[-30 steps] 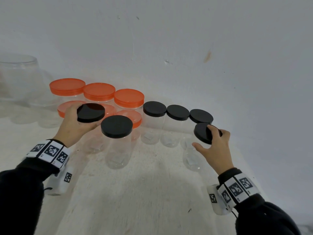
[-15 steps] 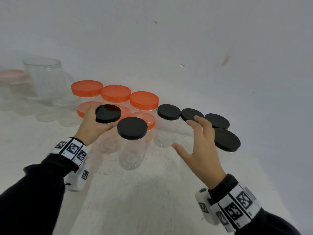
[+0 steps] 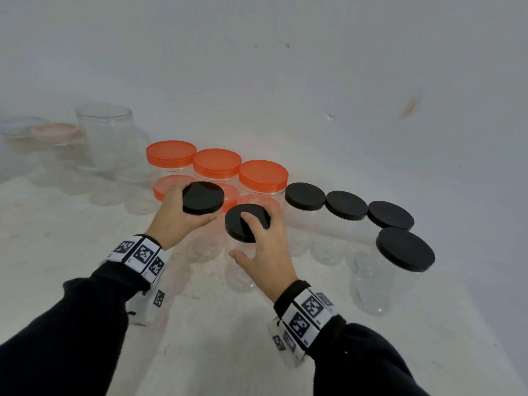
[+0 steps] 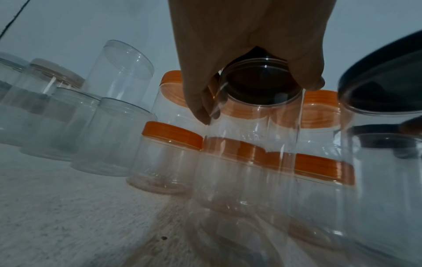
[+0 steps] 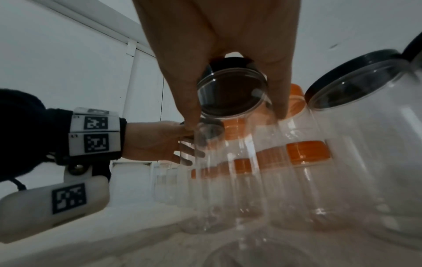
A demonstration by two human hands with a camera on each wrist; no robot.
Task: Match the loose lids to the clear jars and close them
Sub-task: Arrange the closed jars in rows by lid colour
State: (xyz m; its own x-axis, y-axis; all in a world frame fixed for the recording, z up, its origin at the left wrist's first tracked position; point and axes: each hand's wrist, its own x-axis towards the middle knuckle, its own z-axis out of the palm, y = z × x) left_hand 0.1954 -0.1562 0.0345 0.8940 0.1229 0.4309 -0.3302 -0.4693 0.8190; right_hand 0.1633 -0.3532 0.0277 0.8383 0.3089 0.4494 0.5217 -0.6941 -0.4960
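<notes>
Our left hand grips a black lid on its clear jar; our right hand curls round a second black lid on the jar beside it, both mid-table w/ orange-lidded jars just behind. Risk, we reckon: the jars stand v. close, so a hard twist could tip one or cross-thread a lid.

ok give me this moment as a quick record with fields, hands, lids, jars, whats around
left hand: left hand grips the round black plastic lid on a clear plastic jar
right hand: right hand holds another round black lid on the nearer clear jar
black-lidded jars: four more to the right, nearest one
orange-lidded jars: cluster behind the hands
uncapped clear jars: far left, one tall
surface: pale tabletop
</notes>
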